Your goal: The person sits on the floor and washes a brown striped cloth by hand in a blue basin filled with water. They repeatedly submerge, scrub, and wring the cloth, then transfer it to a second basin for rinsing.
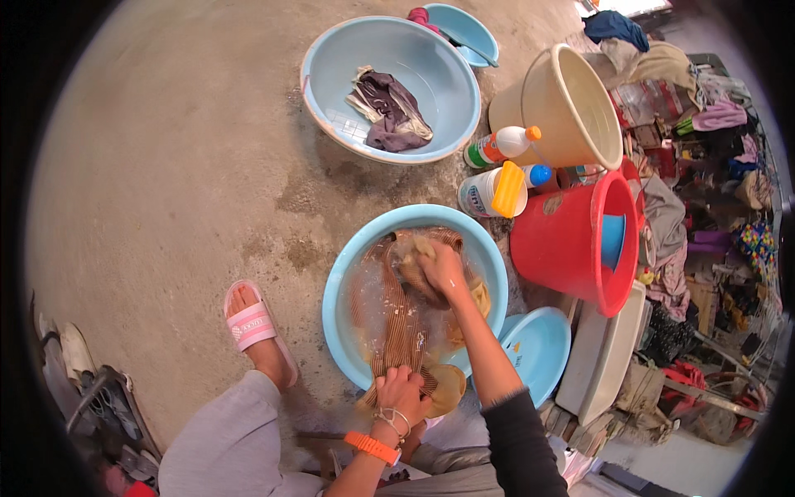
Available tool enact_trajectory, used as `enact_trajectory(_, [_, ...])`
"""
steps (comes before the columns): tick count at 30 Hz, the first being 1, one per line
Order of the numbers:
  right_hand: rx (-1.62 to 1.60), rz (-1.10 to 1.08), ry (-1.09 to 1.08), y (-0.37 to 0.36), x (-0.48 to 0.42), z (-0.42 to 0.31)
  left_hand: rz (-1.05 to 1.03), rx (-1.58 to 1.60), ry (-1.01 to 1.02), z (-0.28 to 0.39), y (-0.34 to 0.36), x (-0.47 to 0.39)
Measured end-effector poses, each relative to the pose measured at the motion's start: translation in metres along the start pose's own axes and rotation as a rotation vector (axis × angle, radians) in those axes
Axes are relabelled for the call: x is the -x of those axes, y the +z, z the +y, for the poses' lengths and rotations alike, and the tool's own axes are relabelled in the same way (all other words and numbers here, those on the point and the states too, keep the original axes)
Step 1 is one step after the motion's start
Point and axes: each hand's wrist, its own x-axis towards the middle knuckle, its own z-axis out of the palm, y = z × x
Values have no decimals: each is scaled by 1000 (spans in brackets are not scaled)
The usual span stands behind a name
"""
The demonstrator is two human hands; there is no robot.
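A light-blue plastic basin (pixel 335 329) holds cloudy, sudsy water and a brown striped garment (pixel 397 317) with yellowish parts. My left hand (pixel 400 391), with an orange watch and a bracelet on its wrist, grips the garment's near end at the basin's near rim. Part of the cloth, with a yellowish piece, hangs over that rim. Inside the basin, my right hand (pixel 442 268) is closed on a bunched part of the same garment near the far right side. Its fingertips are partly hidden by the hand and cloth.
Beyond is a larger blue basin (pixel 323 121) with a dark purple cloth (pixel 397 112). To the right are a cream bucket (pixel 528 105), a red bucket (pixel 553 236), a white-and-orange bottle (pixel 506 144), a tub with a yellow-handled brush (pixel 481 194) and a small blue basin (pixel 549 354).
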Motion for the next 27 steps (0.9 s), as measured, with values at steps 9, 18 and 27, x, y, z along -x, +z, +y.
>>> enact_trajectory(9, [52,-218,-455,24,132,10,48,-5,-3,-11,5,4])
enact_trajectory(18, [283,-28,-136,131,52,78,-15,-77,38,-2,1,3])
enact_trajectory(27, [189,-81,238,37,-12,-15,15,-36,4,-11,1,5])
